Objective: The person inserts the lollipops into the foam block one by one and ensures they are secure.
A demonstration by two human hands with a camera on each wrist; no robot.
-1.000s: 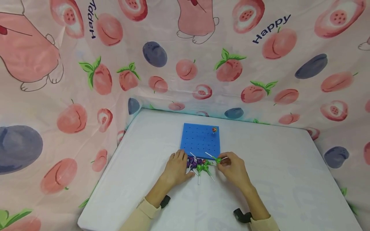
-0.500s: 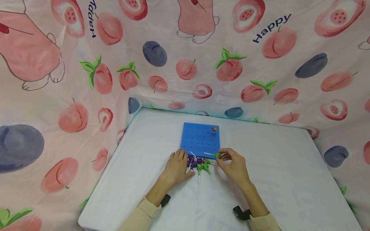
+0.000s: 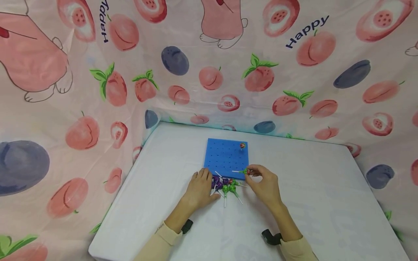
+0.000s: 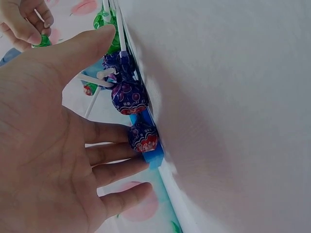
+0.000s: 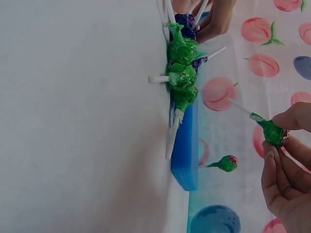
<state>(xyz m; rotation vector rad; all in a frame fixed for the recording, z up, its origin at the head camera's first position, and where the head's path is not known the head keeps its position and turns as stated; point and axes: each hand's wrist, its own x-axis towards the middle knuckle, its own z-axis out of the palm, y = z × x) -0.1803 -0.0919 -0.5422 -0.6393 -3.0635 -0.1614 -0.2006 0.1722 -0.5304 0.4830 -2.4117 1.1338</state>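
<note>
In the head view my right hand (image 3: 266,185) pinches a green-wrapped lollipop (image 5: 274,133) by its candy end, above the near right corner of a blue pegboard with rows of holes (image 3: 222,157). Its white stick points left. My left hand (image 3: 197,190) rests with straightened fingers at the board's near left corner, beside purple-wrapped lollipops (image 4: 130,97); a fingertip seems to touch one. Green-wrapped lollipops (image 5: 183,51) lie to the right of the purple ones, along the board's near edge. One lollipop (image 3: 242,145) stands upright in the far right corner of the board.
A white-covered table (image 3: 310,188) carries everything. Behind and to the left hangs a pink fruit-print cloth (image 3: 209,54), meeting the table's far edge. Black wrist-camera mounts (image 3: 271,237) sit near both sleeves.
My right hand has risen slightly away from the lollipop pile, carrying the green lollipop to above the board's near right corner. The lollipop's stick has turned to nearly level. My left hand stays put.
</note>
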